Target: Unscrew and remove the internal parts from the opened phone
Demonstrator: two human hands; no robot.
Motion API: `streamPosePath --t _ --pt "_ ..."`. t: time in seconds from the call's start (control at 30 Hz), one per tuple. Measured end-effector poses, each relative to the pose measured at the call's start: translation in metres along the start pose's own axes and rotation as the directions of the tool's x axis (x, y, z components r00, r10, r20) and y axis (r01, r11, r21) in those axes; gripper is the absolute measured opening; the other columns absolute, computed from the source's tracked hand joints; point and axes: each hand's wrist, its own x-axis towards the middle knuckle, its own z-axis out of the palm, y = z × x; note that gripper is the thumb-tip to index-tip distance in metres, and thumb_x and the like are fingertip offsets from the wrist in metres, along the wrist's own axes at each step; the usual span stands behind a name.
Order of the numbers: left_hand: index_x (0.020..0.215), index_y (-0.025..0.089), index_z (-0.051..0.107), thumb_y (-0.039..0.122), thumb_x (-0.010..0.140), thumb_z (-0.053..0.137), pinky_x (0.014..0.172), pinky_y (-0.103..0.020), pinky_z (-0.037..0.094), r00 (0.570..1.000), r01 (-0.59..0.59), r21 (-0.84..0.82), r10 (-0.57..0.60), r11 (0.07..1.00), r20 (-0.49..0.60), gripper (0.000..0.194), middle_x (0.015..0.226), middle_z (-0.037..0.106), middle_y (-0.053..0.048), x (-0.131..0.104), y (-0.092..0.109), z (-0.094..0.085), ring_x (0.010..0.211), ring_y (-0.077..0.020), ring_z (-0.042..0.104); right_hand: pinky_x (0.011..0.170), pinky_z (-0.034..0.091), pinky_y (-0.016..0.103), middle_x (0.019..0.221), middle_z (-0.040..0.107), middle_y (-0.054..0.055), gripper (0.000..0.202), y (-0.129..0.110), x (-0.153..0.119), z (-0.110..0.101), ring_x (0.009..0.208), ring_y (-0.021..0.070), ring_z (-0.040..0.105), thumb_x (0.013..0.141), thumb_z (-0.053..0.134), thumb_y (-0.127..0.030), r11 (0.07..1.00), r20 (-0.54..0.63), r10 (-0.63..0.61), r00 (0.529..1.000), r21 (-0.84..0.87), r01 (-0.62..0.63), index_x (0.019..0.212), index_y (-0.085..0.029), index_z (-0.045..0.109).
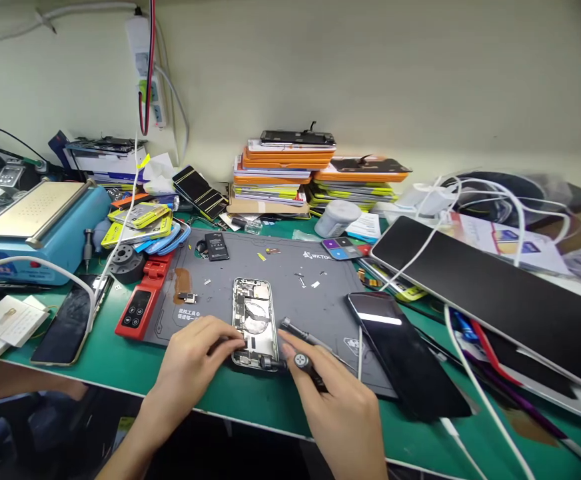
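An opened phone (265, 343) lies on the grey work mat, its internal parts showing and its frame upright to my view. My left hand (198, 350) reaches over its lower left edge, thumb and fingers pinched together; whatever sits between the tips is too small to make out. Gripped in my right hand (340, 393) is a dark screwdriver (301, 361) with a cross mark on its end cap, beside the phone's lower right. A second black cylindrical tool end (266, 362) rests over the phone's bottom edge. Another screwdriver (295, 330) lies right of the phone, partly behind my fingers.
Loose on the mat (315, 307) are a black battery (216, 247) and small metal parts (300, 280). A red device (138, 310) borders the mat's left. To the right lie a dark phone (405, 353) and a large black tablet (495, 293). Boxes (275, 160) are stacked behind.
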Motion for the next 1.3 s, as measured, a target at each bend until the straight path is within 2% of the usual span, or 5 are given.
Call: streamPosePath --t 0.23,0.53,0.8,1.0,1.3 --pt "0.099 0.025 0.077 0.039 0.111 0.067 0.069 -0.026 0.056 0.976 0.154 0.250 -0.108 0.956 -0.189 0.021 0.095 0.083 0.002 -0.004 -0.011 -0.038 0.069 -0.0141 0.071 0.054 0.055 0.019 0.085 0.073 0.000 0.027 0.008 0.001 -0.017 0.058 0.0096 0.068 0.113 0.058 -0.038 0.989 0.122 -0.127 0.984 0.095 0.115 0.119 -0.024 0.081" --pt "0.102 0.025 0.078 0.031 0.115 0.059 0.086 -0.030 0.056 0.993 0.035 0.535 0.032 0.844 -0.114 0.024 0.103 0.082 0.000 0.001 -0.019 -0.039 0.093 -0.0188 0.078 0.053 0.049 0.019 0.080 0.066 -0.002 0.026 0.026 0.005 -0.021 0.056 0.0072 0.062 0.115 0.054 -0.031 0.948 0.154 -0.314 0.937 -0.004 0.318 0.110 -0.021 0.078" --pt "0.104 0.023 0.080 0.030 0.116 0.059 0.089 -0.028 0.058 0.991 -0.006 0.473 0.069 0.881 -0.116 0.025 0.104 0.080 0.000 0.002 -0.020 -0.034 0.096 -0.0163 0.079 0.050 0.043 0.021 0.079 0.069 -0.003 0.030 0.034 0.013 -0.021 0.051 0.0061 0.058 0.115 0.054 -0.039 0.953 -0.027 -0.166 0.986 -0.261 0.154 0.108 -0.021 0.077" --pt "0.102 0.025 0.083 0.034 0.114 0.061 0.077 -0.029 0.058 0.992 -0.024 0.508 0.082 0.861 -0.093 0.027 0.102 0.078 -0.001 0.008 -0.020 -0.024 0.090 -0.0175 0.077 0.054 0.044 0.024 0.087 0.078 0.000 0.034 0.038 0.017 -0.013 0.063 0.0103 0.068 0.115 0.055 -0.043 0.931 -0.056 -0.127 0.990 -0.351 0.099 0.110 -0.021 0.080" --pt "0.116 0.025 0.083 0.028 0.112 0.065 0.083 -0.029 0.063 0.995 0.027 0.386 0.011 0.922 -0.097 0.019 0.107 0.076 -0.003 0.002 -0.020 -0.025 0.096 -0.0173 0.077 0.055 0.041 0.025 0.085 0.076 -0.002 0.029 0.035 0.011 -0.013 0.058 0.0085 0.061 0.113 0.061 -0.042 0.911 -0.052 -0.096 0.994 -0.406 0.067 0.112 -0.021 0.080"
